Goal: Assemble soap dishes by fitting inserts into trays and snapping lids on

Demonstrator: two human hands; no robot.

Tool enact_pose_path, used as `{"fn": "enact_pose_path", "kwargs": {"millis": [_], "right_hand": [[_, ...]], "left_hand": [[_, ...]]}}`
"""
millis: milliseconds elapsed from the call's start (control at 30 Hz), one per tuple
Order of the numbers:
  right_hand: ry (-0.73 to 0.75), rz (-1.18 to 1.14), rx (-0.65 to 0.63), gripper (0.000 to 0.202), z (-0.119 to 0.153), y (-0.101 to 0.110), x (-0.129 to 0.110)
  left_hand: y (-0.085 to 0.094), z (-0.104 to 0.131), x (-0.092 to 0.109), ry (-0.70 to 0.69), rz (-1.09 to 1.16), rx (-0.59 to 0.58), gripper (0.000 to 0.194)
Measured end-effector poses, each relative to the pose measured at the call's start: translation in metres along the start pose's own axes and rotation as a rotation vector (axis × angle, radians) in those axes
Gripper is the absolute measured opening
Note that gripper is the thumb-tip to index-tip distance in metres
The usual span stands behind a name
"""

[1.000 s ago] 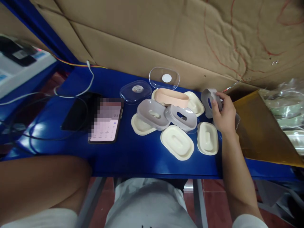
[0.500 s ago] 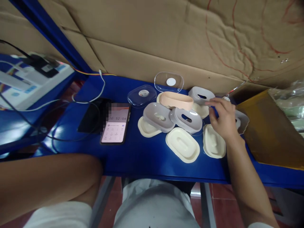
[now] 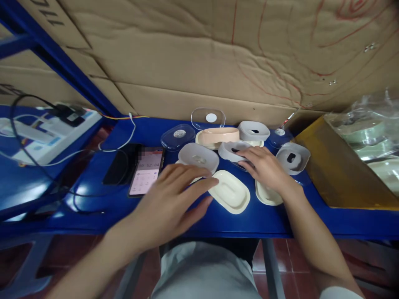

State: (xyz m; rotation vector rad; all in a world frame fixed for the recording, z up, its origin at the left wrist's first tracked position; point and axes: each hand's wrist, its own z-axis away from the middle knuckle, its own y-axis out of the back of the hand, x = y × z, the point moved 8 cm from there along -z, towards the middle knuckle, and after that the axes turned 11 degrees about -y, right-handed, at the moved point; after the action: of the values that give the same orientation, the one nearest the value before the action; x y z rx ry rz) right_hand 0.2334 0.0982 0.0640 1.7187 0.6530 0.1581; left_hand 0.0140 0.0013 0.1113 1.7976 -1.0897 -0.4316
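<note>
My left hand [image 3: 177, 195] hovers with spread fingers by the left edge of a cream oval lid [image 3: 232, 192], in front of a grey oval dish [image 3: 199, 155]. Fingers of my right hand [image 3: 264, 166] reach onto the right side of a grey slotted tray [image 3: 226, 150]; whether they grip it is unclear. Under my right wrist lies another cream piece [image 3: 266, 195]. A peach oval ring [image 3: 220, 136] rests behind the grey pieces. Further grey pieces sit at the back [image 3: 254, 131] and at the right [image 3: 293, 158].
Clear lids [image 3: 178, 137] lie along the back. At the left are a phone [image 3: 145, 178], cables and a power strip [image 3: 71, 133]. A cardboard box [image 3: 327, 166] with plastic-wrapped green dishes stands at the right, and a cardboard wall rises behind.
My left hand has come in over the table from the left. My right hand has moved left from near the back grey piece to the middle slotted tray. The camera view has shifted.
</note>
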Motion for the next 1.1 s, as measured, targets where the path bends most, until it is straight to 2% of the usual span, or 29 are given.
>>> {"fn": "enact_pose_path", "kwargs": {"millis": [67,167,300,433,567,700,800,867,1000,1100], "right_hand": [[-0.019,0.069,0.028,0.027,-0.001,0.005,0.003],[-0.068,0.122,0.074,0.030,-0.002,0.012,0.007],[-0.183,0.180,0.133,0.032,0.000,0.021,0.022],[-0.185,0.237,0.080,0.034,0.005,0.011,0.026],[-0.136,0.255,0.087,0.047,0.008,0.003,0.013],[-0.086,0.203,0.119,0.043,0.009,0.006,-0.003],[0.061,0.022,0.009,0.029,0.014,-0.002,-0.027],[0.154,-0.068,-0.032,0.026,0.018,-0.010,-0.046],[0.236,-0.109,0.021,0.034,0.022,-0.023,-0.078],[0.216,-0.111,0.023,0.039,0.020,-0.033,-0.086]], "left_hand": [[-0.027,0.007,0.000,-0.009,-0.082,-0.076,0.026],[-0.063,0.022,-0.005,0.071,-0.186,-0.139,0.025],[-0.080,0.031,0.004,0.132,-0.171,-0.109,0.027],[-0.083,0.032,0.023,0.132,-0.073,-0.078,0.014],[-0.079,0.038,0.030,0.097,-0.005,-0.024,0.006],[-0.075,0.042,0.023,0.086,0.036,-0.032,0.007],[-0.071,0.042,0.019,0.070,0.044,-0.054,0.007],[-0.066,0.045,0.014,0.084,0.020,-0.035,0.004],[-0.056,0.058,-0.006,0.234,-0.065,0.063,0.017],[-0.060,0.068,-0.018,0.357,-0.148,0.058,0.031]]}}
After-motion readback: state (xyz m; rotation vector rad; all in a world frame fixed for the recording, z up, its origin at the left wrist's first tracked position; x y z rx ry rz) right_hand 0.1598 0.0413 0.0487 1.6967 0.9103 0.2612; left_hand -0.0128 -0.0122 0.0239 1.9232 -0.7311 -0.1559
